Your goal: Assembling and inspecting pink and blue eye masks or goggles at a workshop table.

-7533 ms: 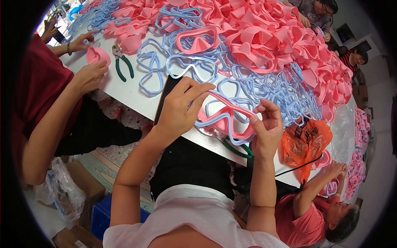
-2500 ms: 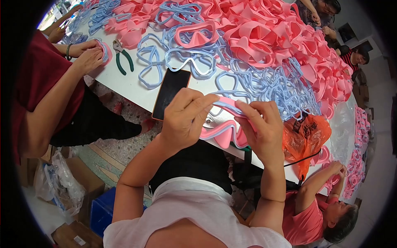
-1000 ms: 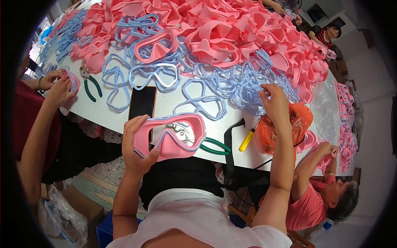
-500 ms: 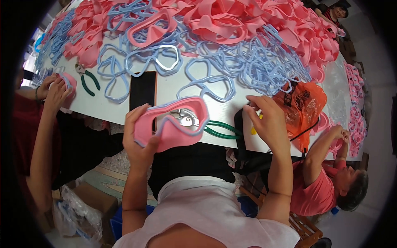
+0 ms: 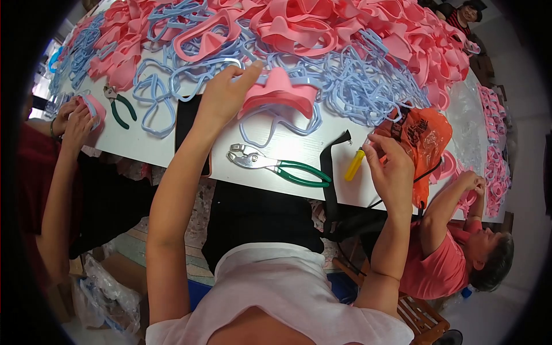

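Note:
My left hand (image 5: 227, 95) reaches out over the table, its fingers closed on one end of a pink diving-mask skirt (image 5: 280, 96). A pale blue frame (image 5: 302, 80) runs along the skirt's upper edge, and the nose pocket points away from me. My right hand (image 5: 394, 169) hovers above the table's near right part, fingers loosely bent and apart, with nothing visible in it. Beside its thumb lies a yellow-handled tool (image 5: 355, 165). Slip-joint pliers with green handles (image 5: 279, 165) lie between my hands. A black strap (image 5: 328, 178) hangs over the near edge.
Pink skirts (image 5: 293, 26) are heaped at the back, with blue frames (image 5: 359, 83) before them. A dark phone (image 5: 187, 118) lies under my left forearm. An orange plastic bag (image 5: 422, 141) stands at right. Co-workers sit on both sides; green-handled cutters (image 5: 119, 107) lie at left.
My left hand has carried the skirt and frame forward and right, toward the piles, uncovering the pliers. My right hand has shifted slightly right and nearer, revealing more of the yellow-handled tool.

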{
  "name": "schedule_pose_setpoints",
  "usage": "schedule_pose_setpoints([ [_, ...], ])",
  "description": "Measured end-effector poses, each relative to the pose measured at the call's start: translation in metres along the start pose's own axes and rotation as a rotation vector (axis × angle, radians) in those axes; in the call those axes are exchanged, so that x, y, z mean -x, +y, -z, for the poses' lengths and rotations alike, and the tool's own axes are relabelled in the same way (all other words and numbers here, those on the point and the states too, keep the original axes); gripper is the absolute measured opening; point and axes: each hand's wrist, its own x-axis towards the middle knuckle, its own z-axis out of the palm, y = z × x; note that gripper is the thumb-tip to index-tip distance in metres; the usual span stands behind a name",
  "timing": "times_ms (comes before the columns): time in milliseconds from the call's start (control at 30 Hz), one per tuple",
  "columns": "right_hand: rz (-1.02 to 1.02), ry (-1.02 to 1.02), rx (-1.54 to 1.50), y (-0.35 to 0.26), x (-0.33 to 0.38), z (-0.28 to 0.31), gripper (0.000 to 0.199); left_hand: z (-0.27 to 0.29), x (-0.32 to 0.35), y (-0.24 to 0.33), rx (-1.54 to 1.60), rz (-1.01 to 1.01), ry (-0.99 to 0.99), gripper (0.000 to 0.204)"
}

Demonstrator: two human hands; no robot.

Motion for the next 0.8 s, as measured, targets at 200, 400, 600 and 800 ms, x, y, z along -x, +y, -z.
schedule_pose_setpoints([
  [200, 0.026, -0.009, -0.022, -0.003, -0.004, 0.003, 0.021, -0.016, -0.005, 0.002, -0.435, -0.253, 0.157, 0.064],
  [400, 0.089, 0.024, -0.125, -0.022, -0.013, -0.004, 0.021, -0.013, 0.002, 0.001, -0.443, -0.386, 0.221, 0.057],
  [600, 0.190, 0.048, -0.144, -0.034, -0.008, -0.042, 0.023, -0.019, 0.012, 0.002, -0.481, -0.432, 0.236, 0.045],
  [800, 0.210, 0.053, -0.222, -0.049, 0.008, -0.052, 0.022, -0.013, 0.022, 0.001, -0.378, -0.516, 0.293, 0.040],
])
